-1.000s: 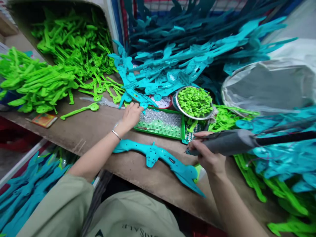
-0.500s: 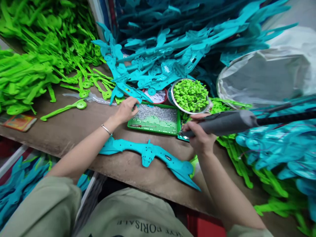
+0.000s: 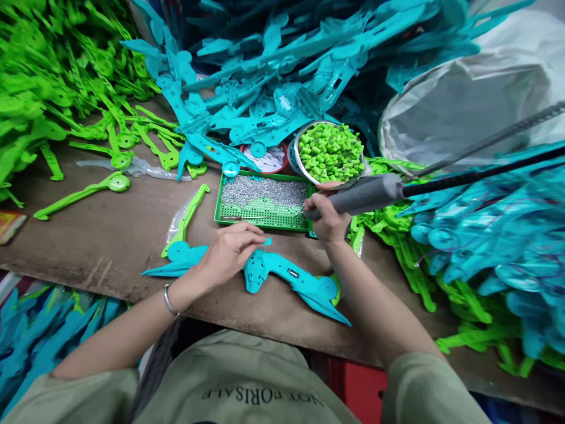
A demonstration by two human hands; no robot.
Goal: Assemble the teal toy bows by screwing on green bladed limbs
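Note:
My left hand [image 3: 232, 247] pinches a small blue plastic piece [image 3: 267, 241], just above the blue curved bow-shaped part [image 3: 304, 285] lying across the table in front of me. My forearm and hand cover some of its left half. In my right hand [image 3: 327, 215] is a grey power screwdriver [image 3: 366, 195], its tip over the right edge of the green tray [image 3: 217, 203]. Silvery small screws [image 3: 265, 191] fill the back of that tray, and a thin screwdriver [image 3: 241, 218] lies along its front. Beside the blue part's left end rests a green arm-like piece [image 3: 188, 221].
A bowl of green bits [image 3: 329, 152] and a red dish of white pieces [image 3: 267, 158] stand behind the tray. Green parts [image 3: 39, 106] pile up left, blue parts [image 3: 282, 76] at the back and right. A white sack [image 3: 463, 112] gapes at back right.
My left hand has come from the tray's back left corner toward me, over the blue part, with the small blue piece now showing. The screwdriver has shifted slightly left in view.

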